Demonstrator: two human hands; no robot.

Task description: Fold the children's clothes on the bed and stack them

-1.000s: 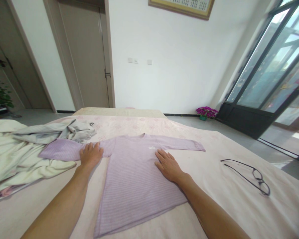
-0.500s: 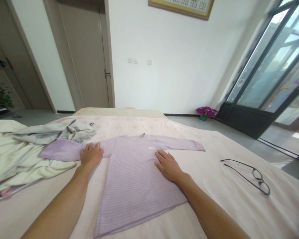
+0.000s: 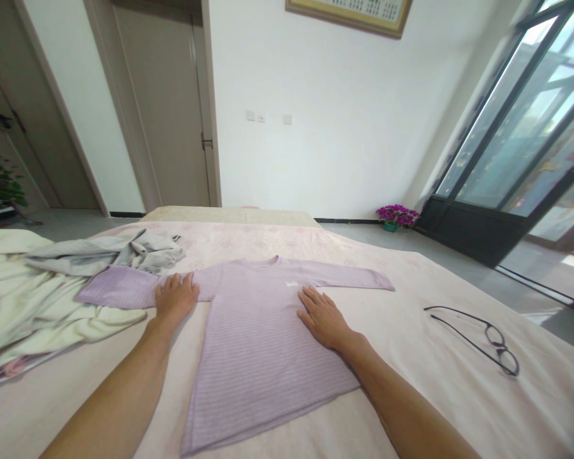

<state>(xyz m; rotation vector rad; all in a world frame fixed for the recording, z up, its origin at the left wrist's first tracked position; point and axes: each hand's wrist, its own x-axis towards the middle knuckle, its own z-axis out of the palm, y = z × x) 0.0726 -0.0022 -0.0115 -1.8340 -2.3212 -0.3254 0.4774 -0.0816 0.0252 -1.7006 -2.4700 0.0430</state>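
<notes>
A lilac striped long-sleeved shirt (image 3: 268, 357) lies spread flat, front up, its neckline away from me and both sleeves stretched out sideways. Small white lettering marks its chest. My left hand (image 3: 176, 298) rests on the left sleeve, fingers laid over the fabric. My right hand (image 3: 324, 319) lies flat on the chest just below the lettering, its fingers stretched out. Neither hand grips the cloth. The end of the left sleeve overlaps a heap of cream-coloured cloth (image 3: 57, 306).
A pale pink cover (image 3: 402, 357) is under the shirt. Black-framed glasses (image 3: 500, 344) lie at the right. A grey garment (image 3: 110, 252) sits on the cream heap. Beyond are a door (image 3: 167, 108), purple flowers (image 3: 397, 215) and a glass door (image 3: 516, 140).
</notes>
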